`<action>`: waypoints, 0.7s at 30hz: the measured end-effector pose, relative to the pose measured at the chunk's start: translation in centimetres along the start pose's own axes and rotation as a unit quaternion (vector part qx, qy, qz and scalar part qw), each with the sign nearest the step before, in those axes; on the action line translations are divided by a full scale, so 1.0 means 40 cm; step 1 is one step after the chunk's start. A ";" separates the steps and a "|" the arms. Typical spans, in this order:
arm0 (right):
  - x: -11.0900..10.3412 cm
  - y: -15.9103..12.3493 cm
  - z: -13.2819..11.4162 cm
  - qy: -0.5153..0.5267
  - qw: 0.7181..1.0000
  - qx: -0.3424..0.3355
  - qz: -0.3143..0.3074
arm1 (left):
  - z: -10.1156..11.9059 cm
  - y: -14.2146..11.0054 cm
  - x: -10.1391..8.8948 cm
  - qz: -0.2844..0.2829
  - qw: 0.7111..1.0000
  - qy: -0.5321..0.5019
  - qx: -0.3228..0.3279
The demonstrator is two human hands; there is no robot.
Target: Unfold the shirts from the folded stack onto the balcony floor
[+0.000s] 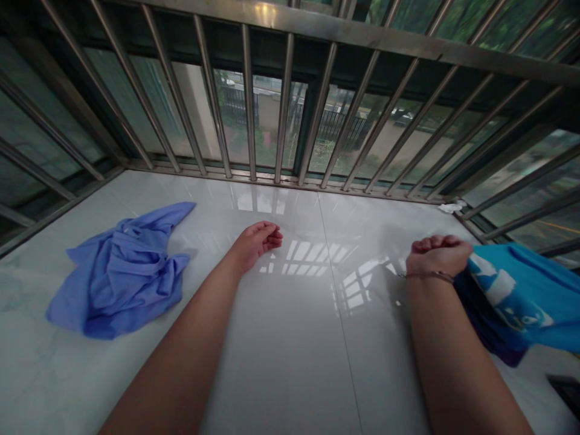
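Note:
My left hand rests on the glossy white stone ledge, fingers curled loosely inward with nothing visible in them. My right hand is clenched on the edge of a bright blue cloth with white print, which hangs off to the right over a darker purple fabric. A thin bracelet circles my right wrist. A crumpled periwinkle-blue garment lies on the ledge to the left, about a forearm's length from my left hand.
A metal window grille with slanted bars fences the ledge at the back and both sides. A small white scrap lies in the far right corner. A street and trees show beyond the glass.

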State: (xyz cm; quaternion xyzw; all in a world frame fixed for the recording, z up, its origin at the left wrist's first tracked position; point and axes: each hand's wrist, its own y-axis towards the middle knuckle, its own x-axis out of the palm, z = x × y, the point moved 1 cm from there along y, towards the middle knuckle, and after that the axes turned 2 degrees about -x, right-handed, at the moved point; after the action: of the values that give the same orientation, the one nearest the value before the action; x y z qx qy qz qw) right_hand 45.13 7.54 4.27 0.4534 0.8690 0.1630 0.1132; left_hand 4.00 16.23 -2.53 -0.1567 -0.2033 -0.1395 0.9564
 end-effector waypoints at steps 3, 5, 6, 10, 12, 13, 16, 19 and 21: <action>0.080 -0.086 -0.058 0.079 0.968 0.124 -0.203 | 0.001 0.000 0.001 0.002 1.000 -0.004 -0.001; 0.131 -0.176 -0.093 0.085 0.857 0.202 -0.465 | 0.000 -0.002 0.004 -0.005 1.000 -0.006 -0.005; 0.148 -0.222 -0.107 0.077 0.783 0.228 -0.574 | -0.001 -0.003 0.005 -0.009 1.000 -0.010 -0.007; 0.174 -0.350 -0.119 0.015 0.567 0.240 -0.788 | -0.015 -0.009 0.005 -0.021 1.000 -0.014 -0.008; 0.177 -0.365 -0.103 -0.005 0.535 0.237 -0.811 | -0.023 -0.008 0.002 -0.029 1.000 0.008 0.005; 0.180 -0.363 -0.093 -0.012 0.552 0.237 -0.800 | -0.026 -0.006 0.001 -0.032 0.999 0.017 0.012; 0.198 -0.338 -0.062 -0.085 0.665 0.180 -0.720 | -0.030 0.003 0.001 -0.026 1.000 0.001 0.018; 0.217 -0.314 -0.057 -0.198 0.786 0.030 -0.585 | -0.027 0.002 0.006 -0.038 0.999 -0.034 0.011; 0.222 -0.312 -0.071 -0.204 0.849 -0.044 -0.485 | -0.024 -0.009 0.007 -0.060 0.997 -0.037 0.006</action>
State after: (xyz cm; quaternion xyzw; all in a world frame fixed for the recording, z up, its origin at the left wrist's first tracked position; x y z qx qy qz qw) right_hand 29.77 7.68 1.65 -0.0082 0.9277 0.0296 0.3720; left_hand 4.45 15.50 -3.15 -0.1432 -0.2486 -0.1897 0.9390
